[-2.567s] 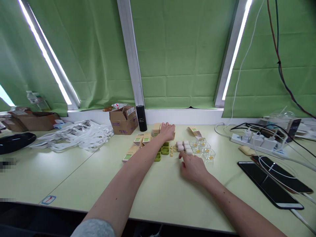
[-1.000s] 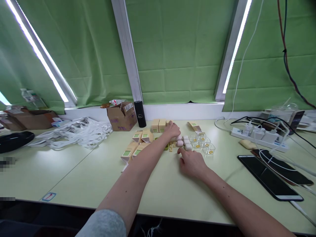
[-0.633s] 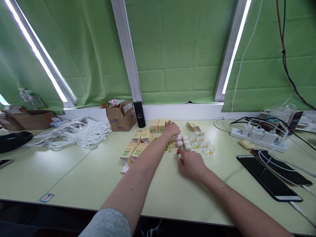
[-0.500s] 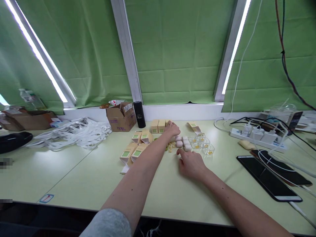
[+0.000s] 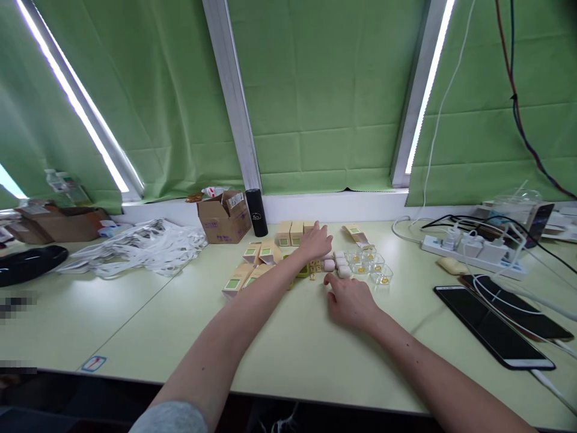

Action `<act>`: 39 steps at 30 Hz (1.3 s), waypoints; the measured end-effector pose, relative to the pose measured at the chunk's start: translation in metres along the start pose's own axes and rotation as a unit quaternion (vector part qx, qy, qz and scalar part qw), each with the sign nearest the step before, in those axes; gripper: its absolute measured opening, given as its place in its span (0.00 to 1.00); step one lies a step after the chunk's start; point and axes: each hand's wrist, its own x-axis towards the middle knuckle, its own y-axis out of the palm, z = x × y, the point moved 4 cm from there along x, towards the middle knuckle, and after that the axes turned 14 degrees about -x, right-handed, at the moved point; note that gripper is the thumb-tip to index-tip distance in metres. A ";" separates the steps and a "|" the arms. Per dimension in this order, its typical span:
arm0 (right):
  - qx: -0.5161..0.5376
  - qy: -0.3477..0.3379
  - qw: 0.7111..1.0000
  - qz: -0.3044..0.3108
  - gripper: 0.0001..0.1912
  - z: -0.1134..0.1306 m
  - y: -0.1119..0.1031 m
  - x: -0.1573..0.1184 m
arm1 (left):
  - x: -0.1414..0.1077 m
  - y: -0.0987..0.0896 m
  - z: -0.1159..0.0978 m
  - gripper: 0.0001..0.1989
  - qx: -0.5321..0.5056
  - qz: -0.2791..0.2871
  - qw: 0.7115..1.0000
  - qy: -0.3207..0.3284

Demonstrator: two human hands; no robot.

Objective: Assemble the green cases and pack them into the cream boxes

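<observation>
My left hand (image 5: 316, 242) reaches across the table with its fingers apart, over the right end of a row of small cream boxes (image 5: 283, 233). It partly hides the rightmost box (image 5: 309, 227); whether it touches that box I cannot tell. My right hand (image 5: 351, 300) rests low over the table, index finger and thumb apart, nothing visible in it. Just beyond it are several pale pink rounded pieces (image 5: 329, 264), small tan pieces (image 5: 312, 277) and clear plastic containers (image 5: 383, 275) with yellow centres. More cream boxes with green labels (image 5: 237, 280) lie left of my left forearm.
A flattened cream carton (image 5: 355, 233) lies at the back. A black cylinder (image 5: 256, 213) and an open cardboard box (image 5: 224, 218) stand near the wall. White straps (image 5: 139, 246) are heaped left. Phones (image 5: 493, 325), cables and a power strip (image 5: 473, 255) occupy the right.
My left hand's fingers have spread and lifted at the back row of boxes. My left forearm has shifted left and lower. My right hand has hardly moved.
</observation>
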 end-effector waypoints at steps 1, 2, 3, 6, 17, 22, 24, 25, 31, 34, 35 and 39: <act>-0.001 0.001 1.000 -0.001 0.18 0.000 0.000 0.000 | -0.010 -0.007 -0.002 0.24 -0.007 -0.013 1.000 0.020; -0.002 0.001 1.000 -0.003 0.18 0.000 0.000 0.000 | -0.020 -0.015 -0.003 0.22 -0.015 -0.027 0.999 0.037; -0.002 0.001 1.000 -0.004 0.17 0.000 0.000 0.000 | -0.031 -0.024 -0.003 0.22 -0.022 -0.044 0.997 0.051; -0.001 -0.001 1.000 -0.005 0.16 0.001 0.000 -0.001 | -0.066 -0.053 0.003 0.20 -0.041 -0.101 0.992 0.068; 0.003 -0.005 1.000 -0.005 0.13 0.004 0.002 0.000 | -0.145 -0.076 0.052 0.09 0.006 -0.175 0.980 0.099; 0.000 -0.001 1.000 0.001 0.13 0.005 0.002 0.001 | -0.148 -0.072 0.065 0.07 0.061 -0.074 0.992 0.077; -0.002 -0.001 1.000 0.002 0.13 0.006 0.002 0.001 | -0.149 -0.072 0.065 0.07 0.085 -0.040 0.993 0.066; -0.003 -0.003 1.000 0.002 0.13 0.007 0.001 0.001 | -0.150 -0.072 0.065 0.07 0.096 -0.024 0.993 0.061; -0.003 -0.004 1.000 0.007 0.13 0.007 0.002 0.002 | -0.152 -0.062 0.069 0.08 0.173 0.044 0.982 0.063; -0.006 -0.003 1.000 0.005 0.13 0.006 0.003 0.002 | -0.152 -0.056 0.071 0.08 0.198 0.061 0.976 0.069; -0.008 -0.004 1.000 0.004 0.13 0.006 0.003 0.002 | -0.152 -0.055 0.071 0.07 0.205 0.065 0.974 0.069; -0.005 -0.007 1.000 0.000 0.13 0.007 0.002 0.001 | -0.153 -0.052 0.066 0.06 0.227 0.082 0.968 0.064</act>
